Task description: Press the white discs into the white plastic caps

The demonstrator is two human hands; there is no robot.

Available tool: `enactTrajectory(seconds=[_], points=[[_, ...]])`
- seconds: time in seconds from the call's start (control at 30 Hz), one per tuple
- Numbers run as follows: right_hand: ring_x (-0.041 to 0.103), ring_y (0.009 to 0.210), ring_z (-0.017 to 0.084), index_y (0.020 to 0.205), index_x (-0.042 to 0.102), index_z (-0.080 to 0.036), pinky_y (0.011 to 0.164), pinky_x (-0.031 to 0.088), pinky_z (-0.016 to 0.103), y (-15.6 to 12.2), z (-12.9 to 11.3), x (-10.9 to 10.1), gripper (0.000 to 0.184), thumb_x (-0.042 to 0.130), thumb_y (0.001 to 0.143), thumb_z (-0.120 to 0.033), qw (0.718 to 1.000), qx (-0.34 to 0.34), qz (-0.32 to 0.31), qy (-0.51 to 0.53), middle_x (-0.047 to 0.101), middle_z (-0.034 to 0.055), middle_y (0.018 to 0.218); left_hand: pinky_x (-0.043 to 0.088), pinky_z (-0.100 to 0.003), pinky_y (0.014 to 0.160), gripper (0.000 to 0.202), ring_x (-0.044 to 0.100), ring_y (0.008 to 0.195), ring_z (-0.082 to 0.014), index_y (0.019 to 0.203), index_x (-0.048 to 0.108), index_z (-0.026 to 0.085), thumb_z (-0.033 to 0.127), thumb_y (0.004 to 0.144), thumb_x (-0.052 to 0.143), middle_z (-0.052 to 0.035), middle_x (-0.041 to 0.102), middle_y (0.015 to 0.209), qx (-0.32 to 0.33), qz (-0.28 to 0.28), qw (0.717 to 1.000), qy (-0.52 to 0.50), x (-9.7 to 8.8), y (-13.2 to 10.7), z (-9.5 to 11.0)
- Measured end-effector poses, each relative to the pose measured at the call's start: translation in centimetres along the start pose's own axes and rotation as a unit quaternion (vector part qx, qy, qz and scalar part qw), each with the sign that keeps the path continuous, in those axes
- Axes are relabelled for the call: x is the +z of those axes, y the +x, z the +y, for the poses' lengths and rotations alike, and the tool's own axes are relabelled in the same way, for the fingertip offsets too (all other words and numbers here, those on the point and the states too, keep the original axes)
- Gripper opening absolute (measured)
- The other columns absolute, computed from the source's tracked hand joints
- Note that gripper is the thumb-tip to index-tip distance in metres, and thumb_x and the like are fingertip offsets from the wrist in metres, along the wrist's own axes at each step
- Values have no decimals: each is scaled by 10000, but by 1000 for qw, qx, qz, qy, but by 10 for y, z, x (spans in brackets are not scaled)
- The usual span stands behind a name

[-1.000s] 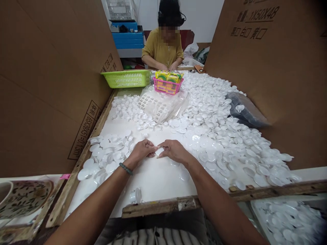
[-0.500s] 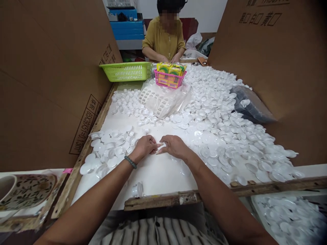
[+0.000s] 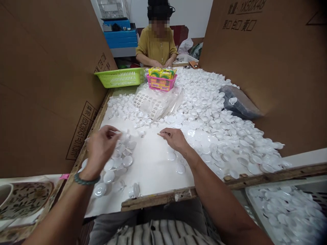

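Note:
My left hand (image 3: pixel 100 149) hangs above a small heap of white plastic discs (image 3: pixel 120 160) at the table's left edge. Its fingers are pinched on a thin clear piece that I cannot name; the hand is slightly blurred. My right hand (image 3: pixel 174 139) rests on the white tabletop (image 3: pixel 150 170), fingers curled, with a small pale piece at its fingertips. A big spread of white discs (image 3: pixel 219 132) lies just right of that hand. A few single discs lie near my right wrist.
Tall cardboard sheets (image 3: pixel 46 85) wall both sides. A clear bag of parts (image 3: pixel 155 102), a pink basket (image 3: pixel 160 82) and a green basket (image 3: pixel 120 77) stand further back. Another person in a yellow top (image 3: pixel 156 47) works at the far end. A tray of discs (image 3: pixel 288 211) sits lower right.
My hands were together at the table's middle, working one white piece. My left hand has swung left over the small heap; my right hand has stayed near the middle.

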State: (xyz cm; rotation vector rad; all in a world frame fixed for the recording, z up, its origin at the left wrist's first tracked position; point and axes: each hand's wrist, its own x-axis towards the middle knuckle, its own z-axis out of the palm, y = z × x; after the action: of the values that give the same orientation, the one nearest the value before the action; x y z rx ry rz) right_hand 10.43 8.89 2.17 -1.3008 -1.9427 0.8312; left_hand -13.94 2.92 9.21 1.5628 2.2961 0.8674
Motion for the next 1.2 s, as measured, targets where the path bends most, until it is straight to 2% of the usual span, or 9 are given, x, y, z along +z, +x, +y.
enactTrajectory(seconds=[0.1,0.17,0.27,0.33,0.4,0.5,0.93,1.1,1.2], points=[[515,588,105,811,666,-193,586,352,218,0,0,-1,260,497,842,-388,999,-8,36,8,613,-15,653,417,-305,653,223,544,689,-173,893,590,198,362,743,576,-21,603,784,14,137,980,141,-16,4,-5],[534,608,114,801,663,-196,596,360,220,0,0,-2,263,494,843,-392,999,-10,53,11,621,-13,662,431,-314,677,232,539,728,-178,950,567,185,336,774,548,-47,579,854,80,134,977,142,-2,-10,1],[558,637,129,795,664,-199,604,372,226,0,4,-2,267,482,847,-388,998,-8,58,10,633,-7,676,447,-306,749,189,533,834,-180,958,552,183,290,805,520,-68,558,930,239,-25,969,64,43,-47,24],[566,651,137,797,666,-201,613,381,231,1,6,-1,259,488,842,-384,998,-8,55,2,640,-3,684,452,-310,762,193,514,905,-197,975,552,196,295,815,512,-84,536,990,336,-160,926,57,77,-70,41],[570,657,140,793,667,-202,620,386,234,2,7,0,248,502,835,-382,999,-12,50,-7,649,-1,697,457,-318,725,198,506,909,-219,947,557,187,314,796,544,-96,526,986,374,-235,894,77,104,-83,53],[568,656,138,772,664,-201,616,383,233,2,6,-1,235,498,841,-351,999,-26,28,-28,655,0,708,446,-321,714,156,510,862,-216,935,552,170,241,797,537,-90,530,914,350,-259,894,110,121,-82,55],[530,921,177,1013,646,-207,782,413,285,-4,12,13,234,528,817,-156,983,-103,-82,-130,603,57,992,415,-264,650,156,565,729,-160,909,566,194,168,788,471,-36,596,842,243,-166,954,59,94,-22,26],[505,918,195,968,646,-208,765,427,309,-5,15,29,183,568,809,-162,966,-152,-106,-182,567,72,1059,415,-309,774,222,566,890,-209,1004,556,163,246,813,476,-96,579,1041,162,-3,981,111,67,48,1],[513,860,175,905,637,-210,675,427,279,-4,17,33,146,541,822,-138,969,-140,-95,-180,570,51,980,405,-358,798,249,552,956,-285,965,577,141,274,755,562,-146,602,986,133,-10,981,137,56,95,-21]])
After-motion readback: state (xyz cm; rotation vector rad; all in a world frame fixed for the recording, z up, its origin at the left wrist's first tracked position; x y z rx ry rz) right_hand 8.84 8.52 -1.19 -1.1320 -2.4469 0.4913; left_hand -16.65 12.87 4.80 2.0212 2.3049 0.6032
